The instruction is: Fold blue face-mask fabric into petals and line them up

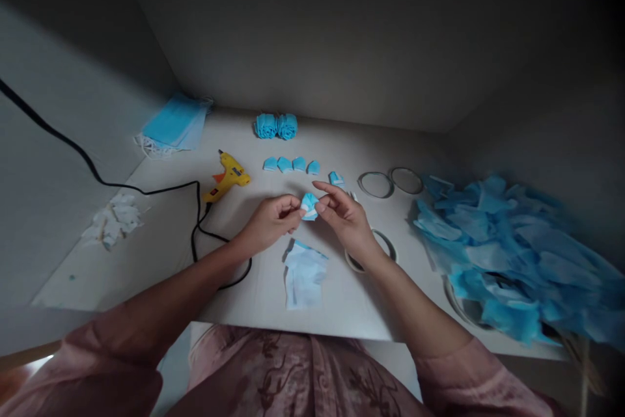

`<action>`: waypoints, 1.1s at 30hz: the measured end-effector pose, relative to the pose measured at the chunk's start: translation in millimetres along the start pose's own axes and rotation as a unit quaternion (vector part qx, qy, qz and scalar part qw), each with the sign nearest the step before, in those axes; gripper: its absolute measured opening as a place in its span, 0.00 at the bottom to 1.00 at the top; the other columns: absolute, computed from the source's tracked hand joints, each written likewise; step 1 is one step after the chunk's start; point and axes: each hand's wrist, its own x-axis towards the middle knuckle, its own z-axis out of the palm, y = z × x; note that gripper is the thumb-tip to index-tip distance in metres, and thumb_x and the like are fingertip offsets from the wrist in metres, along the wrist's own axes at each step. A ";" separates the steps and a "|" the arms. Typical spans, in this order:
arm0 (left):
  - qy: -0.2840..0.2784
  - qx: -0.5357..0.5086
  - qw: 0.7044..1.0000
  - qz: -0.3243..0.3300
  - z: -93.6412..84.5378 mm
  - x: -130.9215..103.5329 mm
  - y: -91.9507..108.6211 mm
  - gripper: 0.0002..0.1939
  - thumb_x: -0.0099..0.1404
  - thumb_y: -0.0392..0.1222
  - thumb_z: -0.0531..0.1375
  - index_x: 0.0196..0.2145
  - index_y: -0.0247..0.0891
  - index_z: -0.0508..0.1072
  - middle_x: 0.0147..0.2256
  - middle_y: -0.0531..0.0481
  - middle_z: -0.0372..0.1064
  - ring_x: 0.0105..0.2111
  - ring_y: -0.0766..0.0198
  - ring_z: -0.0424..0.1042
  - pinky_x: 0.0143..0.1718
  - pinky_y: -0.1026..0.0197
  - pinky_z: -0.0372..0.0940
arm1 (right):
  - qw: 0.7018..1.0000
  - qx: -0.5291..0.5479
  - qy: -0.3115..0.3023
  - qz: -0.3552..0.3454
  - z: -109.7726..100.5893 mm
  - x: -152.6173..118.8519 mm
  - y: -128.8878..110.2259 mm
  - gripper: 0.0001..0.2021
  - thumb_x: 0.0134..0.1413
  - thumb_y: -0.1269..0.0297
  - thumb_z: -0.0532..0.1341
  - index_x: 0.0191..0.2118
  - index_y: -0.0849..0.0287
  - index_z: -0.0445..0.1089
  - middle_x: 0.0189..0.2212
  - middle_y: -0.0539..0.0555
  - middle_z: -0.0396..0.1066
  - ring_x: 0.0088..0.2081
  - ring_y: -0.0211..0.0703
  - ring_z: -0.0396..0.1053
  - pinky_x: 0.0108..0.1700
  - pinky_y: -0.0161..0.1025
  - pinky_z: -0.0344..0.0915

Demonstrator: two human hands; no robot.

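A small folded piece of blue and white fabric [309, 207] is held between my two hands above the middle of the table. My left hand [277, 218] pinches its left side with thumb and fingers. On its right side my right hand [346, 214] grips it with the thumb, the index finger raised and stretched over it. Below my hands lies a flat pale blue fabric piece [305, 276]. Several small blue folded pieces [299, 164] form a row beyond my hands, with another folded piece [336, 178] to their right.
A yellow glue gun [227, 177] with a black cable lies left. Blue masks [176, 123] and two blue rolled flowers [276, 126] sit at the back. Metal rings [375, 185], a tape roll [389, 245] and a blue fabric heap [512, 241] are right; white scraps [114, 220] lie left.
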 end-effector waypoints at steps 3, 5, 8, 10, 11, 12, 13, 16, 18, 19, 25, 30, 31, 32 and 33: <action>0.015 -0.020 1.000 0.003 -1.9 0.0 1.2 0.11 0.63 0.47 0.56 0.31 0.37 0.66 0.22 0.56 0.63 0.21 0.70 0.61 0.24 0.66 0.59 | 1.000 -0.004 0.004 -0.008 -0.4 0.0 0.3 0.20 0.56 0.59 0.63 0.53 0.55 0.67 0.27 0.46 0.66 0.30 0.36 0.63 0.36 0.36 0.60; 0.027 -0.013 0.999 0.014 -2.0 0.0 1.9 0.11 0.63 0.47 0.56 0.34 0.36 0.68 0.25 0.55 0.65 0.23 0.70 0.62 0.26 0.66 0.59 | 1.000 -0.011 0.006 -0.008 1.7 -0.9 1.7 0.20 0.55 0.59 0.63 0.53 0.56 0.67 0.27 0.47 0.67 0.30 0.36 0.64 0.36 0.36 0.61; 0.030 0.006 0.999 0.027 -0.2 0.0 2.2 0.10 0.58 0.46 0.61 0.31 0.36 0.69 0.26 0.55 0.64 0.24 0.71 0.61 0.26 0.67 0.57 | 0.999 -0.033 0.011 -0.001 5.3 -2.4 4.7 0.20 0.55 0.59 0.63 0.53 0.56 0.67 0.26 0.47 0.68 0.29 0.36 0.65 0.35 0.35 0.62; 0.030 0.013 0.999 0.021 0.8 -0.1 1.9 0.10 0.56 0.45 0.62 0.28 0.36 0.67 0.24 0.56 0.61 0.23 0.72 0.59 0.24 0.67 0.55 | 0.998 -0.062 0.012 -0.007 3.2 -1.8 4.1 0.19 0.56 0.58 0.62 0.53 0.56 0.68 0.26 0.47 0.70 0.29 0.37 0.67 0.35 0.36 0.63; 0.032 0.013 0.999 0.016 0.9 -0.2 1.7 0.10 0.56 0.44 0.62 0.27 0.36 0.66 0.23 0.57 0.61 0.22 0.72 0.59 0.24 0.67 0.55 | 0.996 -0.080 0.020 -0.017 -0.4 -0.6 2.1 0.18 0.57 0.58 0.62 0.53 0.56 0.69 0.27 0.48 0.71 0.30 0.37 0.68 0.37 0.37 0.64; 0.034 0.010 0.999 0.012 0.7 -0.3 1.5 0.10 0.57 0.44 0.62 0.27 0.36 0.66 0.23 0.57 0.61 0.21 0.72 0.59 0.23 0.67 0.55 | 0.994 -0.099 0.035 -0.033 -6.0 1.0 -1.2 0.18 0.58 0.58 0.61 0.53 0.55 0.69 0.28 0.49 0.73 0.31 0.38 0.69 0.38 0.38 0.65; 0.036 0.006 0.999 0.010 0.2 -0.4 1.3 0.10 0.57 0.44 0.62 0.27 0.36 0.66 0.22 0.57 0.62 0.21 0.72 0.59 0.23 0.67 0.56 | 0.990 -0.118 0.056 -0.054 -13.6 2.9 -5.8 0.17 0.58 0.58 0.60 0.53 0.55 0.69 0.30 0.51 0.75 0.33 0.39 0.71 0.41 0.39 0.66; 0.040 -0.006 0.999 0.011 -1.6 -0.3 0.6 0.10 0.58 0.44 0.61 0.29 0.36 0.66 0.22 0.56 0.64 0.19 0.72 0.60 0.21 0.68 0.56 | 0.967 -0.178 0.148 -0.105 -43.6 7.6 -22.9 0.18 0.59 0.58 0.59 0.54 0.55 0.69 0.34 0.53 0.77 0.35 0.41 0.72 0.41 0.40 0.66; 0.039 -0.012 0.999 0.010 -2.0 -0.3 0.2 0.10 0.58 0.45 0.61 0.30 0.36 0.67 0.22 0.55 0.66 0.19 0.72 0.60 0.21 0.68 0.56 | 0.957 -0.216 0.160 -0.109 -63.6 7.2 -31.1 0.17 0.59 0.58 0.59 0.52 0.57 0.70 0.34 0.54 0.77 0.34 0.41 0.73 0.40 0.40 0.67; 0.037 -0.014 0.999 0.009 -1.9 -0.3 0.2 0.10 0.58 0.45 0.61 0.30 0.36 0.67 0.22 0.55 0.67 0.18 0.72 0.60 0.21 0.68 0.56 | 0.953 -0.242 0.156 -0.098 -71.9 5.7 -32.8 0.17 0.59 0.58 0.58 0.51 0.57 0.71 0.35 0.55 0.77 0.35 0.42 0.73 0.39 0.40 0.67; 0.035 -0.020 0.999 0.014 1.2 -1.6 3.4 0.10 0.57 0.45 0.62 0.30 0.36 0.68 0.21 0.55 0.66 0.20 0.71 0.62 0.21 0.68 0.57 | 0.890 -0.441 0.115 -0.037 -94.4 -11.2 -14.9 0.13 0.57 0.64 0.57 0.44 0.60 0.76 0.35 0.56 0.78 0.34 0.45 0.74 0.37 0.40 0.67; 0.038 -0.018 0.999 0.011 2.1 -3.3 6.6 0.09 0.57 0.45 0.61 0.30 0.36 0.67 0.21 0.55 0.66 0.19 0.71 0.61 0.21 0.68 0.57 | 0.856 -0.508 0.089 -0.023 -93.1 -13.1 -3.5 0.12 0.57 0.68 0.56 0.42 0.59 0.76 0.37 0.56 0.79 0.35 0.46 0.75 0.37 0.38 0.65; 0.037 -0.015 0.999 0.010 2.1 -3.4 6.9 0.09 0.57 0.45 0.61 0.30 0.37 0.67 0.21 0.55 0.66 0.19 0.71 0.61 0.21 0.68 0.57 | 0.853 -0.515 0.085 -0.024 -90.9 -11.7 -3.4 0.12 0.57 0.68 0.56 0.42 0.59 0.76 0.37 0.56 0.79 0.35 0.46 0.75 0.37 0.38 0.65; 0.037 -0.013 0.999 0.009 1.9 -3.5 7.0 0.09 0.57 0.45 0.62 0.30 0.37 0.67 0.20 0.55 0.66 0.19 0.71 0.61 0.21 0.68 0.57 | 0.850 -0.520 0.082 -0.024 -88.1 -10.0 -3.6 0.11 0.58 0.68 0.57 0.42 0.58 0.76 0.36 0.56 0.78 0.35 0.46 0.75 0.37 0.38 0.65; 0.037 -0.011 0.999 0.008 1.8 -3.6 7.1 0.09 0.57 0.45 0.62 0.30 0.37 0.67 0.20 0.55 0.66 0.19 0.71 0.61 0.21 0.67 0.57 | 0.846 -0.526 0.079 -0.023 -84.7 -8.1 -3.8 0.11 0.58 0.67 0.57 0.41 0.58 0.76 0.36 0.56 0.78 0.35 0.46 0.75 0.37 0.37 0.64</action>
